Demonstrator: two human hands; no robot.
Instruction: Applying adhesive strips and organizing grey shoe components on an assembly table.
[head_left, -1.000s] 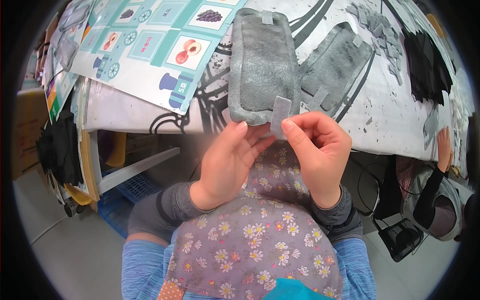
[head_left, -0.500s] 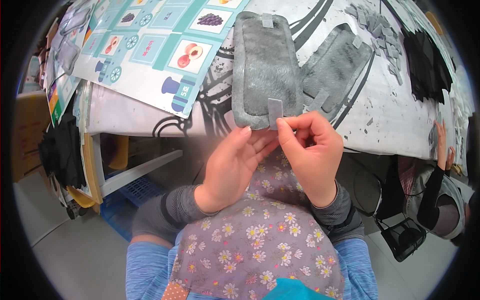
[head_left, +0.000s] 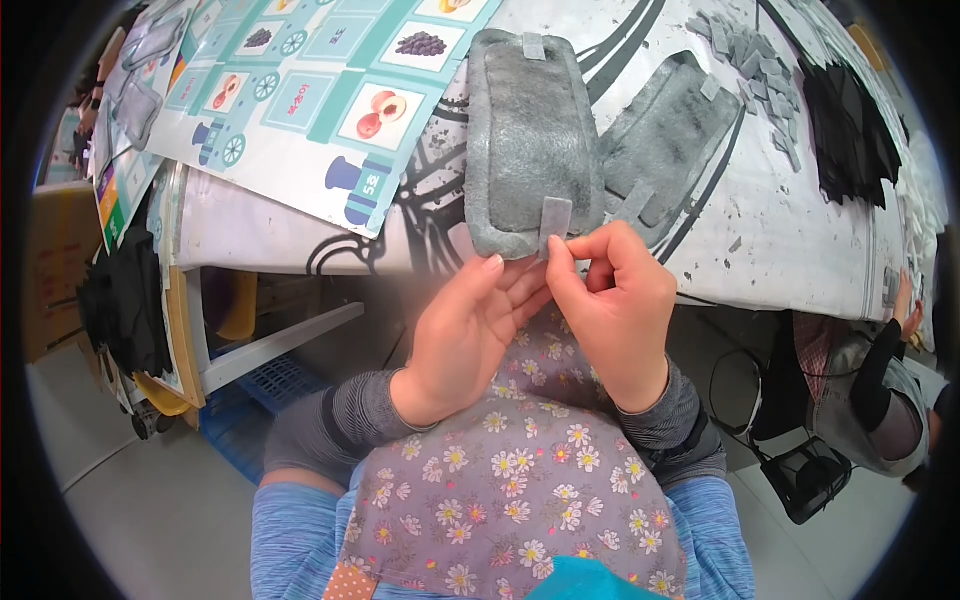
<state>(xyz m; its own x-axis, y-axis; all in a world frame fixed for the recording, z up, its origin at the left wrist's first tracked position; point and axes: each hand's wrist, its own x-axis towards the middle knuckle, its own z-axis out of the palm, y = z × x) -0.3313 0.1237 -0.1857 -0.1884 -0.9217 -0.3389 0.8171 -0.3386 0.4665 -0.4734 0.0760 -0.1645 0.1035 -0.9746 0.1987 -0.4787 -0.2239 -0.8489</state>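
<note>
A grey plush rectangular pad (head_left: 535, 135) lies at the table's front edge. My left hand (head_left: 455, 325) grips its near edge, thumb on top and fingers underneath. My right hand (head_left: 620, 310) pinches the lower end of a light grey fabric strip (head_left: 556, 220) between thumb and forefinger. That strip lies over the pad's near edge, slightly tilted. Another small tab (head_left: 533, 46) sits at the pad's far edge. Just to the right, partly under the first pad, rests a second grey plush pad (head_left: 675, 130) with similar tabs.
Loose grey strips (head_left: 755, 75) are heaped at the back right beside a stack of black fabric pieces (head_left: 850, 130). A printed fruit sheet (head_left: 300, 130) covers the left of the table. Below stands a blue crate (head_left: 275, 380). Another person's hand (head_left: 905, 305) shows at far right.
My right hand has shifted slightly left, and the strip it pinches now tilts a little more. The pad's far end has come slightly nearer. The other person's hands at far right have moved.
</note>
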